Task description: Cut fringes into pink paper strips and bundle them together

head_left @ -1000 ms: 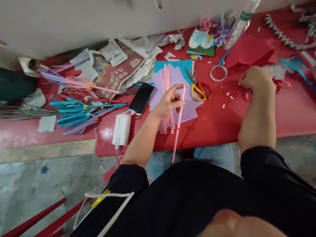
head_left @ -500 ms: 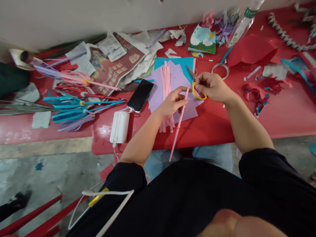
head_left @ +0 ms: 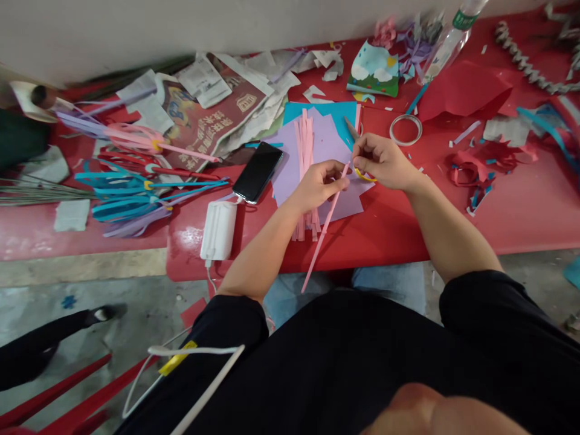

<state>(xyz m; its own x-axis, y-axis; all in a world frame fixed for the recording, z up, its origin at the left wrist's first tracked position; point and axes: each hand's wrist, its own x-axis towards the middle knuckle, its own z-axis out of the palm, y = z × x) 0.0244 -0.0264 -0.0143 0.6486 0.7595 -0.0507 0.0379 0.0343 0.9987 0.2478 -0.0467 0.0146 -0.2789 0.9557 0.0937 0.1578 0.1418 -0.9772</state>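
My left hand (head_left: 322, 184) is closed on a thin pink stick (head_left: 321, 244), which slants down past the table's front edge. Close to the stick's upper end, my right hand (head_left: 383, 160) has its thumb and fingers pinched together; what they hold, if anything, is too small to make out. Partly hidden beneath that hand are scissors (head_left: 350, 129) with yellow handles. Pink paper strips (head_left: 306, 145) lie in a bundle on lavender paper sheets (head_left: 327, 136), to the left of the hands. Blue paper (head_left: 294, 111) shows under the sheets.
A phone (head_left: 259, 172) is cabled to a white power bank (head_left: 219, 229). At left are blue strip bundles (head_left: 118, 184) and newspaper (head_left: 208, 124). A tape roll (head_left: 406, 130), plastic bottle (head_left: 448, 48) and red scraps (head_left: 466, 169) lie right. A person's leg (head_left: 49, 332) shows lower left.
My right hand has shifted slightly left, closer to the stick's upper end, covering more of the scissors. The stick's lower end has swung left. The other person's leg has come further into view.
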